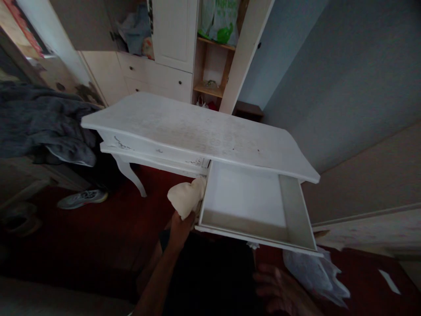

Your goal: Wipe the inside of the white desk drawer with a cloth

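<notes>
My left hand (pixel 179 226) is closed around a cream cloth (pixel 186 197) and presses it against the outer left side of an open white drawer (pixel 297 206). The drawer is pulled out from under the top of a white table (pixel 197 127), and its inside looks bare. My right hand (pixel 274 287) is low in the dark below the drawer front. Its fingers are stretched out to the left and hold nothing. A crumpled clear plastic bag (pixel 317 272) lies just beside it.
A dark grey blanket (pixel 42 123) is heaped at the left, with a sneaker (pixel 82 198) on the red floor below it. A cream wardrobe (pixel 171 39) with open shelves stands behind the table. A grey wall (pixel 345 74) and a beige panel (pixel 368 184) close off the right.
</notes>
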`<state>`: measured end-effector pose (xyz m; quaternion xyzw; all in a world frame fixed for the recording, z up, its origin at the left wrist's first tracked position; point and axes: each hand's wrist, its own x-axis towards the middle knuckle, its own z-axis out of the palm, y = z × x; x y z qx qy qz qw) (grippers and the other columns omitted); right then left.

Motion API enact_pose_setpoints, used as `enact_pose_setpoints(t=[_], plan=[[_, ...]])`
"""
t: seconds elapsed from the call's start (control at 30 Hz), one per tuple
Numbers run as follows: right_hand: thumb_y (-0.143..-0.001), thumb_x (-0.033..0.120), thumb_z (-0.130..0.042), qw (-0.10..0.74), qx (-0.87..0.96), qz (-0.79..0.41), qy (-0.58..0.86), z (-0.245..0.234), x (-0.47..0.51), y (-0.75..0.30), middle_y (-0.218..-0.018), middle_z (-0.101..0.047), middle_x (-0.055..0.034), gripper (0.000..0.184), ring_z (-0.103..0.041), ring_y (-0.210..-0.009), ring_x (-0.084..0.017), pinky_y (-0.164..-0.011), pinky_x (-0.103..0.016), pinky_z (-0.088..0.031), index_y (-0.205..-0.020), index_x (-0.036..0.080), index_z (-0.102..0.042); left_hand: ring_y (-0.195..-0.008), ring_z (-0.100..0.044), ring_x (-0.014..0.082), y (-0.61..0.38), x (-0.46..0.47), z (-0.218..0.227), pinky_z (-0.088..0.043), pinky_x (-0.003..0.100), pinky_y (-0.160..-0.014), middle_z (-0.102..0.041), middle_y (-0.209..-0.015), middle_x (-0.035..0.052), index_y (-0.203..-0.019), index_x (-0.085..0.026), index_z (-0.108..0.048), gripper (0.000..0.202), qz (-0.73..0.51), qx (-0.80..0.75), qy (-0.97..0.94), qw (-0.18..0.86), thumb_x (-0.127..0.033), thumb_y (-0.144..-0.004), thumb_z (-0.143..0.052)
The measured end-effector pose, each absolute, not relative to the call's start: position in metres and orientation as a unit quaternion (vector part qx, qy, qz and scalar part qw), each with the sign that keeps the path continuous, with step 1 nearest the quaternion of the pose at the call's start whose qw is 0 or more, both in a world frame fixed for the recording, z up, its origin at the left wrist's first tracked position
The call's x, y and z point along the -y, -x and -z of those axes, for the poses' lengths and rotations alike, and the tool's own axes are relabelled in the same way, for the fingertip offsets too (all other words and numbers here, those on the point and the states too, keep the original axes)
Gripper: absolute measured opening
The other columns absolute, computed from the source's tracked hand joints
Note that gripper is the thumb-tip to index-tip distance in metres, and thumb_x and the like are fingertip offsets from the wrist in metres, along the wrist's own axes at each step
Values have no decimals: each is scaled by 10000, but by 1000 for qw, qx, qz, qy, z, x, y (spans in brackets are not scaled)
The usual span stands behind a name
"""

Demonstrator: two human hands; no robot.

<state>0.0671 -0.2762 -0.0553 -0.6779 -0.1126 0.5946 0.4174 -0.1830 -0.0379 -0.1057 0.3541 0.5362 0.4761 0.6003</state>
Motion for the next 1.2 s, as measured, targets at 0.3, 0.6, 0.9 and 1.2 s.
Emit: enact_pose_setpoints(t=[0.3,0.6,0.9,1.2], plan=[[-616,720,-839,490,156,-520,681,71,212,-36,-1144,-761,-190,700,-751,-930,-298,-829,-427,-586,-1008,154,-717,-861,-701,240,193,42,129,-538,389,-859,-773,-929,60,-965,-158,-720,465,-520,-526,-302,601,-346,-551,-820],[-543,616,-916,534,108,-466,697,65,206,-20,-1040,-790,-178,653,-773,-847,-292,-695,-340,-604,-949,130,-755,-836,-676,207,132,-50,102,-538,342,-841,-740,-844,41,-828,-190,-669,299,-581,-410,-399,579,-306,-559,-726],[-554,608,-913,569,91,-399,713,54,206,-26,-938,-803,-158,628,-773,-764,-280,-570,-292,-582,-927,129,-754,-886,-702,273,173,35,128,-557,444,-884,-742,-836,68,-789,-183,-661,270,-509,-536,-325,590,-272,-534,-680],[-552,633,-897,575,120,-398,704,36,196,-27,-850,-801,-129,600,-766,-698,-248,-529,-260,-572,-858,136,-756,-1307,-571,362,166,126,106,-414,536,-1155,-701,-1247,158,-1098,-203,-638,469,-534,-628,-358,438,-441,-707,-739]])
